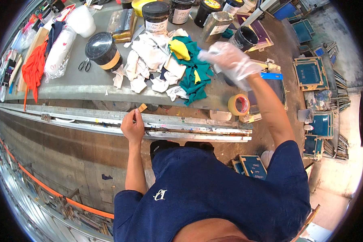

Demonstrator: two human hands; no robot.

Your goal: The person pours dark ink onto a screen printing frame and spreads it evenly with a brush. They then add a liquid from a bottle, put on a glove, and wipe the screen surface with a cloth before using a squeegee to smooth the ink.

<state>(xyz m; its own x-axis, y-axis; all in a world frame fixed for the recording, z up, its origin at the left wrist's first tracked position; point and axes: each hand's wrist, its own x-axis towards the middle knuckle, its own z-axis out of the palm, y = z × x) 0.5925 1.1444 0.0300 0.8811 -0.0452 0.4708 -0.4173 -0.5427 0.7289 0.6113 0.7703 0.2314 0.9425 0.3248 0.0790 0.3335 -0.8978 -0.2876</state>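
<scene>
My left hand is bare, its thumb and fingers closed on a small tan block just off the table's near edge. I cannot make out what the block is made of. A see-through plastic glove covers my right hand, raised over the table's right part and smeared by motion. Whether its fingers hold anything is hidden by the blur. Just left of it lies a heap of green rags with a yellow cloth on top. White rags are piled beside them. A dark cup stands behind the glove.
Black-lidded jars and a metal can line the back. A black tub and scissors are at the left. A tape roll sits near the right edge. A metal rail runs along the front; framed screens stand right.
</scene>
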